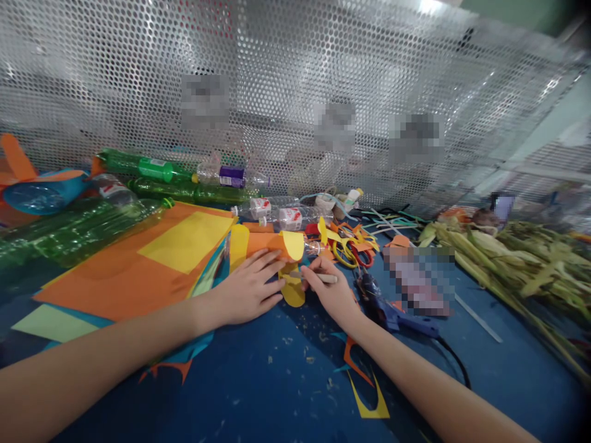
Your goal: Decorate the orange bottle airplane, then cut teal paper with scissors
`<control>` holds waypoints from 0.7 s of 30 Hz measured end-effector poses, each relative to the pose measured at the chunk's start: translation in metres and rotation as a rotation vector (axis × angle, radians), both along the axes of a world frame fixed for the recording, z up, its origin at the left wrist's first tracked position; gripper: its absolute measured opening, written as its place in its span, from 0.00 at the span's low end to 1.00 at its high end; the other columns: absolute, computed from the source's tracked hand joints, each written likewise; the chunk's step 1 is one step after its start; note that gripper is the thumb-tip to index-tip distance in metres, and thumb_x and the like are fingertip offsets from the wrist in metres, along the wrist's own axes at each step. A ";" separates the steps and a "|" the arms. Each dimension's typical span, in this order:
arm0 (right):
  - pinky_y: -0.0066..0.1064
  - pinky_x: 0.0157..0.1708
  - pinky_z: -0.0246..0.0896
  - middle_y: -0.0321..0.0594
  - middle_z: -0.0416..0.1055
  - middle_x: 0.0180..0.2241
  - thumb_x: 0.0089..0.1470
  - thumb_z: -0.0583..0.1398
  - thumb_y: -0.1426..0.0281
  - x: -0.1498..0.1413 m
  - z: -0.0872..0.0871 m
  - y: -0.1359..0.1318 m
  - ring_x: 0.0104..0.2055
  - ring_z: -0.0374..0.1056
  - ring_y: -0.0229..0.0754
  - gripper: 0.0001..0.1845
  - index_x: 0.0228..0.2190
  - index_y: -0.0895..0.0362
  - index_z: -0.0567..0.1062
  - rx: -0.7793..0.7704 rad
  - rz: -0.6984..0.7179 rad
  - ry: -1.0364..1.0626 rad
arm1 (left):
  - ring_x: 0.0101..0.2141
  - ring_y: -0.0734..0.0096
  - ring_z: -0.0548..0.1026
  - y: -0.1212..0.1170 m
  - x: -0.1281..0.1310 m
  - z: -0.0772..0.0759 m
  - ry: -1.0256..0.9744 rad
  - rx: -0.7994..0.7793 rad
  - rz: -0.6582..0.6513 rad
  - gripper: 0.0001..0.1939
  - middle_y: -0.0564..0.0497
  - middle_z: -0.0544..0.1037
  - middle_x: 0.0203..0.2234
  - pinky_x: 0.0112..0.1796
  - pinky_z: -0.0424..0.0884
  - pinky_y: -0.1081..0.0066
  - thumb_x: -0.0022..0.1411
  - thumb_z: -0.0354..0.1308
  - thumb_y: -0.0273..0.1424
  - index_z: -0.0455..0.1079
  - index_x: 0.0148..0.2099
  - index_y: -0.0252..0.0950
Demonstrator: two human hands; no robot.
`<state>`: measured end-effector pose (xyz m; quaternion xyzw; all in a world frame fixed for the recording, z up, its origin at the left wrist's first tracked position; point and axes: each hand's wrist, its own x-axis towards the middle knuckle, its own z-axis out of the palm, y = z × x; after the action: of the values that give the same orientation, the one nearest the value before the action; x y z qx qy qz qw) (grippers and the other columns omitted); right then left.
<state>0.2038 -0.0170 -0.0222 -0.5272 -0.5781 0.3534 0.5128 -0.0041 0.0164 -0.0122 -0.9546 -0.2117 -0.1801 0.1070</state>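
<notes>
My left hand [252, 286] lies with its fingers stretched out over a clear plastic bottle wrapped in orange paper [261, 242]. Yellow paper pieces with rounded ends stick out from the wrapped bottle; one yellow strip [293, 294] hangs down between my hands. My right hand [330, 289] is closed in a pinch on a slim pale pen [327, 279], its tip end close to the yellow strip. A blue hot glue gun [392, 314] rests just right of my right hand. Yellow-handled scissors [344, 253] and red-handled scissors [363, 254] lie behind it.
Orange paper sheets [115, 277] lie stacked at left under a yellow sheet [184, 242]. Green bottles [106, 231] and clear bottles [290, 216] line the back. Corn husks [503, 264] are heaped at right. Paper offcuts [369, 406] litter the front. A perforated metal screen [277, 80] stands behind.
</notes>
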 end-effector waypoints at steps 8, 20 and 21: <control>0.30 0.25 0.60 0.31 0.69 0.18 0.52 0.60 0.60 -0.002 -0.003 0.001 0.22 0.67 0.40 0.12 0.25 0.52 0.64 -0.006 0.032 0.000 | 0.57 0.54 0.57 0.000 0.000 0.003 -0.004 0.008 -0.024 0.15 0.46 0.71 0.46 0.56 0.54 0.52 0.66 0.46 0.37 0.70 0.48 0.40; 0.31 0.25 0.62 0.31 0.69 0.18 0.52 0.59 0.60 -0.001 -0.005 0.001 0.21 0.67 0.40 0.13 0.24 0.52 0.63 0.003 0.048 -0.024 | 0.57 0.54 0.57 0.000 0.000 0.005 -0.004 0.003 -0.035 0.14 0.46 0.70 0.46 0.56 0.54 0.51 0.66 0.45 0.38 0.70 0.46 0.42; 0.31 0.25 0.62 0.31 0.69 0.18 0.53 0.59 0.60 -0.001 -0.005 0.001 0.21 0.67 0.40 0.13 0.24 0.52 0.63 0.005 0.047 -0.028 | 0.56 0.54 0.58 0.000 0.001 0.006 -0.007 0.000 -0.037 0.14 0.46 0.71 0.46 0.56 0.54 0.51 0.66 0.46 0.38 0.70 0.46 0.42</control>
<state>0.2030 -0.0160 -0.0269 -0.5171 -0.5983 0.3564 0.4977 -0.0035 0.0162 -0.0067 -0.9577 -0.1945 -0.1856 0.1032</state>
